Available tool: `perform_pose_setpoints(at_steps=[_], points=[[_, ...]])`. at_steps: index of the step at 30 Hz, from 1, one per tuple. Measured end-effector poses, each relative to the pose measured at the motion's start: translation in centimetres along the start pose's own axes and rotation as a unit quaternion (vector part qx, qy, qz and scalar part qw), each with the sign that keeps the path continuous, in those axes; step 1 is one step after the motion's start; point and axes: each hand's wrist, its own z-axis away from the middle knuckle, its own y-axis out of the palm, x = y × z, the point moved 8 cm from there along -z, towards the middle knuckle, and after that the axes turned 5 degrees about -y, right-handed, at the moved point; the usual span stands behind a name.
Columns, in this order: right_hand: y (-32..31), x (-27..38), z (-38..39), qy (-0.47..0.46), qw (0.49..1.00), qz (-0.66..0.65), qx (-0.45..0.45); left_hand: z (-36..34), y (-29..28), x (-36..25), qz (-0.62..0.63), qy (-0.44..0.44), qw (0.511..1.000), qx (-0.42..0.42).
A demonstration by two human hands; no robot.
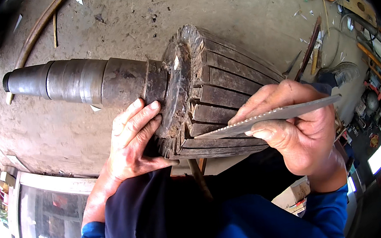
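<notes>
A large motor rotor (pixel 231 83) lies across the middle, its slotted dark body on the right. Its stepped steel shaft (pixel 79 82) points left. On the end of the rotor next to the shaft rests my left hand (pixel 132 142), fingers stretched out and thumb apart below. My right hand (pixel 296 125) is closed around a flat grey saw blade (pixel 271 116) with a toothed edge. The blade's pointed tip reaches left over the lower slots of the rotor; I cannot tell whether it touches them. My palm hides part of the rotor's right end.
A curved wooden stick (pixel 40 30) lies on the concrete floor (pixel 130 12) at the far left. A white-framed glass panel (pixel 53 221) stands at lower left. Cables, rods and tools crowd the right side, with a dark metal bar (pixel 308 50) nearest the rotor. Small white scraps are scattered about.
</notes>
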Motion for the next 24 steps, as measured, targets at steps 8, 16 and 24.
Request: perform_pose_setpoints(at_steps=[8,16,24], points=[[5.5,2.5,3.9,-0.264,0.939,0.215,-0.053,-0.4,-0.5,-0.2,0.011,-0.002,1.0,0.013],[2.7,3.6,3.8,-0.176,0.965,0.192,-0.025,-0.7,-0.2,-0.1,0.023,0.009,1.0,0.005],[1.1,1.0,1.1,0.011,0.997,0.048,-0.061,-0.7,-0.2,0.0,0.034,0.001,0.999,0.012]])
